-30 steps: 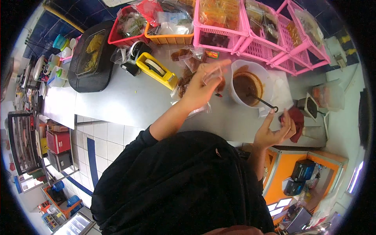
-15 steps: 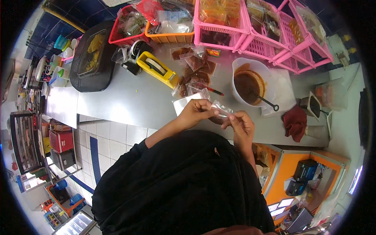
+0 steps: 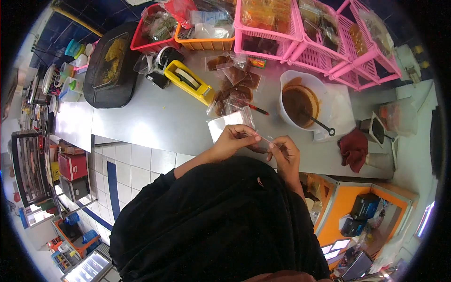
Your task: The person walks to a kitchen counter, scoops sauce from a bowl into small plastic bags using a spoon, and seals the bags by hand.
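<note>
Close to the table's front edge, my left hand (image 3: 233,141) and my right hand (image 3: 285,154) pinch the top edge of a small transparent plastic bag (image 3: 266,139) stretched between them. Something brown shows low in the bag, partly hidden by my fingers. Just beyond my left hand lie flat, pale plastic sheets or bags (image 3: 221,126). Filled bags of brown sauce (image 3: 240,93) are piled farther back, with a red and black pen (image 3: 257,109) beside them. To the right, a white mixing bowl (image 3: 287,117) contains brown sauce and a dark-handled ladle (image 3: 323,126).
A yellow tape dispenser (image 3: 190,84) stands left of the sauce bags. Pink stacked baskets (image 3: 293,55), an orange basket (image 3: 204,44) and a red basket (image 3: 156,47) line the back. A black lidded container (image 3: 101,97) is at left, a dark red cloth (image 3: 353,149) at right.
The bag's top edge, raised and crumpled before, is now drawn into a narrow strip between my fingers. My right hand has shifted slightly left, nearer the left one.
</note>
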`<act>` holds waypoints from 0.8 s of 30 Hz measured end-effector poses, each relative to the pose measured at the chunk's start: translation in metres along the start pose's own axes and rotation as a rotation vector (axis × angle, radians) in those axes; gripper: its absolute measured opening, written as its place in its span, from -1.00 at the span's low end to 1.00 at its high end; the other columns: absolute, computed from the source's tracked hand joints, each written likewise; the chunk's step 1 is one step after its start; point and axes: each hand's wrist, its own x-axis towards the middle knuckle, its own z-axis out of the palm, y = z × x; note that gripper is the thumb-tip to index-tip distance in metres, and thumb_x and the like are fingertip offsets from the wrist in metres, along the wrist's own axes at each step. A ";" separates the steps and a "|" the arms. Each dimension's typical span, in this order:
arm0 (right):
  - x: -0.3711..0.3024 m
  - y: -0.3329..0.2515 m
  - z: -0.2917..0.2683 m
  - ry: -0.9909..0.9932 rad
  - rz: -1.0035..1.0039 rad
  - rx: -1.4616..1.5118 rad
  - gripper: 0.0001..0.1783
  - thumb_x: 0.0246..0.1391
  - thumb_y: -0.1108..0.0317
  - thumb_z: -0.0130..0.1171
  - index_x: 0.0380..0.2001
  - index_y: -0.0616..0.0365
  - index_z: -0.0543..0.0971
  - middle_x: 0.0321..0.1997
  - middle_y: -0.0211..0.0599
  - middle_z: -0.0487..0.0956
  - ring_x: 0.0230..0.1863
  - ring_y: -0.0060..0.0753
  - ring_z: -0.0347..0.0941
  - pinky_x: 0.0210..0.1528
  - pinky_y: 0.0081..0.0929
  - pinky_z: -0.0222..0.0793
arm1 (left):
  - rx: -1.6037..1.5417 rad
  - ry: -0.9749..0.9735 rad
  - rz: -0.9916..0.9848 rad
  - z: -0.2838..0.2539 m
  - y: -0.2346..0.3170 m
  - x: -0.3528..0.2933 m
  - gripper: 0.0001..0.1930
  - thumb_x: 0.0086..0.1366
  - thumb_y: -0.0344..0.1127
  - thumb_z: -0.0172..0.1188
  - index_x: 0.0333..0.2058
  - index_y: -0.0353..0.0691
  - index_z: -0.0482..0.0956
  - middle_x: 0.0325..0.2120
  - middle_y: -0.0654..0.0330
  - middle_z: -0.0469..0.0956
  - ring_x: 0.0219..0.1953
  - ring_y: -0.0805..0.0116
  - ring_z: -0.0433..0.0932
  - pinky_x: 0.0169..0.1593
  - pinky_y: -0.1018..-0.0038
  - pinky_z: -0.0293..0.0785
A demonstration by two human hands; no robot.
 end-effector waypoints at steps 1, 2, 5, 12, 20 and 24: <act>0.000 0.000 0.000 -0.002 0.001 0.000 -0.94 0.17 0.50 0.10 -0.30 0.26 0.49 -0.43 -0.35 0.49 -0.48 -0.62 0.40 -0.43 -0.62 0.39 | -0.009 -0.002 -0.019 0.000 0.001 0.000 -0.91 0.24 -0.45 0.23 -0.29 -0.31 0.61 -0.38 0.18 0.63 -0.33 0.43 0.61 -0.17 0.47 0.58; 0.001 0.000 0.000 -0.020 0.038 -0.060 -0.94 0.16 0.49 0.11 -0.30 0.25 0.49 -0.46 -0.38 0.49 -0.51 -0.64 0.39 -0.46 -0.64 0.37 | -0.018 -0.003 -0.037 0.000 0.001 -0.001 -0.93 0.23 -0.47 0.24 -0.30 -0.30 0.61 -0.38 0.17 0.63 -0.32 0.43 0.61 -0.16 0.47 0.57; 0.001 0.003 -0.002 -0.052 0.079 -0.136 -0.93 0.16 0.47 0.12 -0.31 0.23 0.48 -0.51 -0.43 0.48 -0.56 -0.69 0.36 -0.51 -0.67 0.33 | 0.014 -0.052 -0.021 -0.001 0.000 -0.002 -0.93 0.22 -0.49 0.23 -0.30 -0.31 0.61 -0.35 0.17 0.63 -0.30 0.43 0.60 -0.12 0.49 0.56; 0.006 -0.007 0.004 -0.202 0.209 -0.231 -0.94 0.17 0.45 0.10 -0.32 0.20 0.47 -0.55 -0.47 0.48 -0.56 -0.71 0.35 -0.53 -0.69 0.24 | 0.175 -0.098 0.019 -0.006 -0.003 -0.006 -0.91 0.24 -0.48 0.22 -0.27 -0.32 0.60 -0.34 0.24 0.62 -0.30 0.54 0.56 -0.14 0.54 0.51; 0.034 0.000 0.010 -0.215 0.013 -0.541 -0.89 0.19 0.41 0.06 -0.28 0.24 0.45 -0.56 -0.31 0.52 -0.54 -0.58 0.41 -0.45 -0.57 0.30 | 0.399 -0.038 0.101 -0.030 -0.008 0.000 -0.79 0.24 -0.38 0.25 -0.15 -0.23 0.56 -0.18 0.15 0.56 -0.09 0.40 0.53 0.01 0.44 0.44; 0.045 -0.016 0.036 0.180 -0.197 -0.397 -0.78 0.19 0.39 0.10 -0.12 0.23 0.46 -0.42 -0.21 0.56 -0.46 -0.45 0.49 -0.34 -0.49 0.41 | 1.048 0.257 0.351 -0.036 -0.006 0.007 -0.40 0.03 -0.16 0.41 0.05 -0.19 0.43 -0.06 0.08 0.45 0.07 0.16 0.39 0.12 0.22 0.30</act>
